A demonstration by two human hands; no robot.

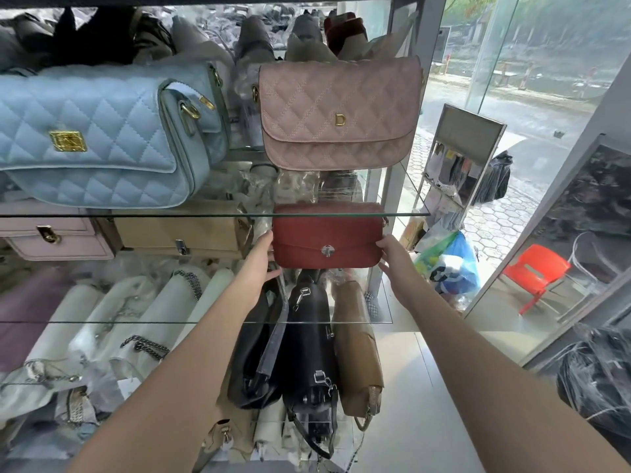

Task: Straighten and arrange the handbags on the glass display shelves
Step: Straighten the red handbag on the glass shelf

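A red handbag [327,235] with a silver clasp stands upright on the middle glass shelf [382,312]. My left hand [264,256] grips its left end and my right hand [392,252] grips its right end. On the upper glass shelf [415,204] a pink quilted handbag [338,110] stands above the red one, with a light blue quilted handbag [99,134] to its left. A tan handbag [184,232] and a pale pink handbag [54,235] stand left of the red bag.
Black bags [307,353] and a brown bag [358,349] lie on the level below. White wrapped bags [136,319] with chains fill the lower left. To the right are a glass wall, a sock rack [457,172], a red chair [536,273] and plastic sacks [450,264].
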